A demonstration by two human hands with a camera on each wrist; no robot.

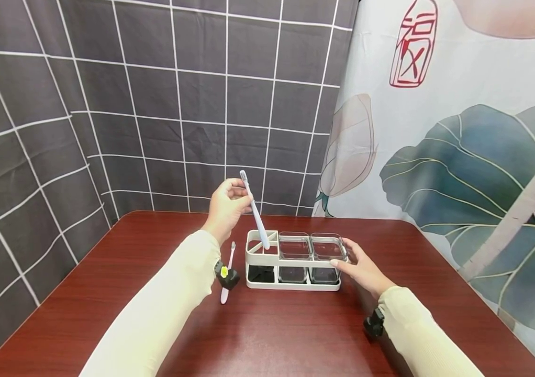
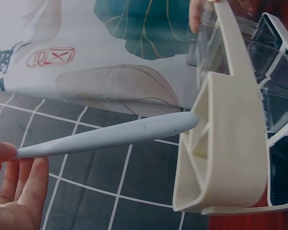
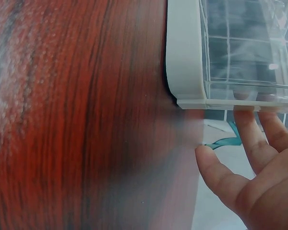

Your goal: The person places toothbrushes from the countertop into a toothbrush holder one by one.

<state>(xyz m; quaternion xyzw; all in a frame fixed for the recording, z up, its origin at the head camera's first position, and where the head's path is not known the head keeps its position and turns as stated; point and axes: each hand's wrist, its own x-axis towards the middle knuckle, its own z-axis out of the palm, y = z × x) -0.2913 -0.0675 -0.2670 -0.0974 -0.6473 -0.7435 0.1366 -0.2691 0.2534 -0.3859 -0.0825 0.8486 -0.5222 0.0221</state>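
My left hand (image 1: 226,208) pinches a pale blue toothbrush (image 1: 256,215) near its upper part, bristle head up. The toothbrush slants, and its handle end is at the divided compartments of a white toothbrush holder (image 1: 286,286). In the left wrist view the handle tip (image 2: 185,123) overlaps the openings' edge; whether it is inside cannot be told. Two clear cups (image 1: 294,246) sit in the holder's right part. At the holder's right end, my right hand (image 3: 249,172) touches the side with its fingers, while the thumb (image 3: 213,167) stands apart from it.
A second toothbrush, pinkish white (image 1: 224,296), lies on the red-brown table (image 1: 286,335) left of the holder, partly hidden by the left wrist camera (image 1: 227,276). Behind the table hang a grey checked cloth (image 1: 201,99) and a leaf-printed curtain (image 1: 465,173).
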